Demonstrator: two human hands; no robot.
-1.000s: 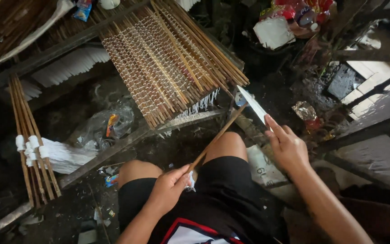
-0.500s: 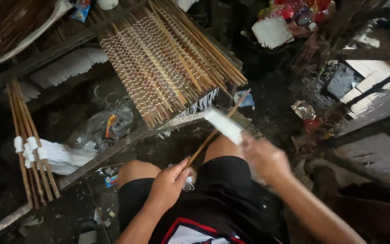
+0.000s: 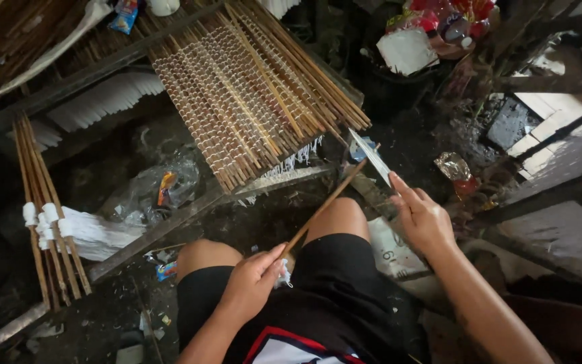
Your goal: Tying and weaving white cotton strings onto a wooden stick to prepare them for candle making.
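Thin bamboo stick (image 3: 321,209), white strip (image 3: 372,156) at its far tip, slanting over the knees. Left hand (image 3: 254,283) clamped on its near end; right hand (image 3: 422,219) pinching the strip.

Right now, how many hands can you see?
2. The left hand holds a thin wooden stick above the lap; the right hand pinches a white paper strip at the stick's far end.

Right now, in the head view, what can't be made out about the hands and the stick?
- Left hand: its fingers close around the thin stick, hiding the stick's near end.
- White strip at the right hand: blurred, material unclear.
- Stick bundle at left: lower ends lost in shadow.
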